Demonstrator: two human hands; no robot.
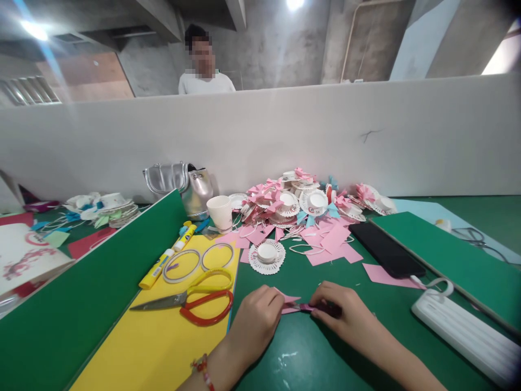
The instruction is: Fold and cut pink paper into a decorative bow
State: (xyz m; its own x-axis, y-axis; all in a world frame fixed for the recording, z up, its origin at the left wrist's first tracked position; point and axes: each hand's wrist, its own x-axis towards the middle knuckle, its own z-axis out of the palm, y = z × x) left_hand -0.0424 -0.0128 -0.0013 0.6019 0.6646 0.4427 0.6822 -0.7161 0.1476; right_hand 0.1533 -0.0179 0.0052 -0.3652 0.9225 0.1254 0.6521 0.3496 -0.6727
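Observation:
My left hand (259,315) pinches a piece of pink paper (290,300) low over the green table. From the right, my right hand (342,307) grips small dark-handled scissors (331,309), whose blades reach the paper's edge. The fingers partly hide both the paper and the handles. Just beyond my hands lies a tiny white paper hat (267,253) with a fringed brim. To the left, larger scissors (199,298) with one yellow and one red handle rest on a yellow sheet (134,347).
Behind are piled paper hats with pink bows (285,203), pink paper pieces (334,239) and a paper cup (220,213). Tape rolls (182,266) and glue sticks (157,269) lie left; a phone (386,250) and white power bank (468,336) right. A person (207,81) is beyond the partition.

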